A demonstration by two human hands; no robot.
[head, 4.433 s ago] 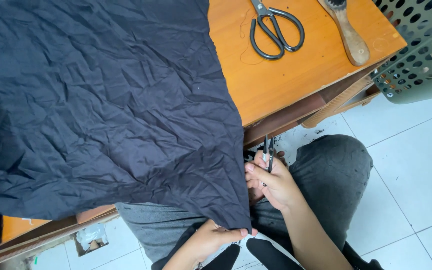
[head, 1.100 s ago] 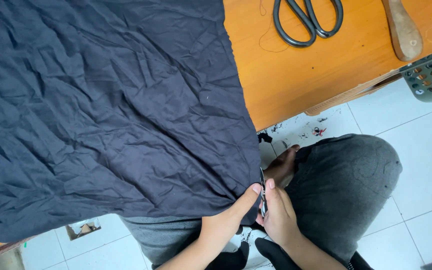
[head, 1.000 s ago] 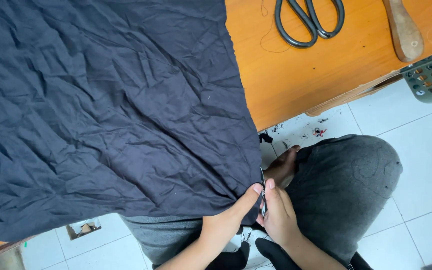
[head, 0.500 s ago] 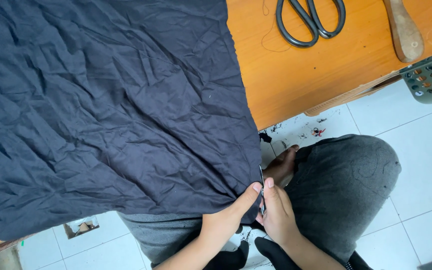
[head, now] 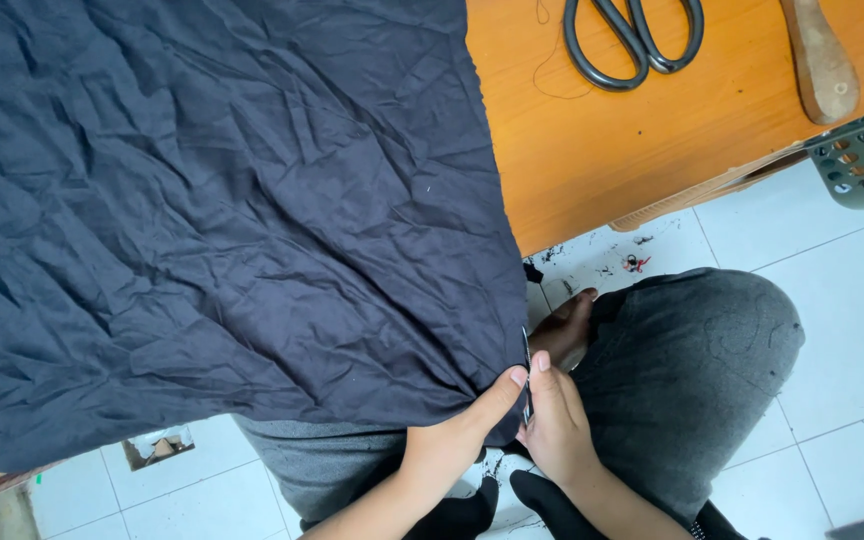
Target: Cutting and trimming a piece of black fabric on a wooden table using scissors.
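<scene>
A wide, crumpled dark navy woven cloth (head: 222,220) drapes off the orange wooden table (head: 632,150), its corner hanging toward the lap. Left hand (head: 452,440) pinches that corner shut; right hand (head: 555,425) grips a slim upright metal tool (head: 526,375) against it.

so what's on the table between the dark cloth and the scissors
Head view: only bare orange tabletop and a thin loose thread lie between the dark cloth and the scissors.

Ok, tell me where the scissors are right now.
In the head view the black-handled scissors lie on the orange wooden table, top right, between the dark cloth and a wooden handle, far from both hands.
</scene>
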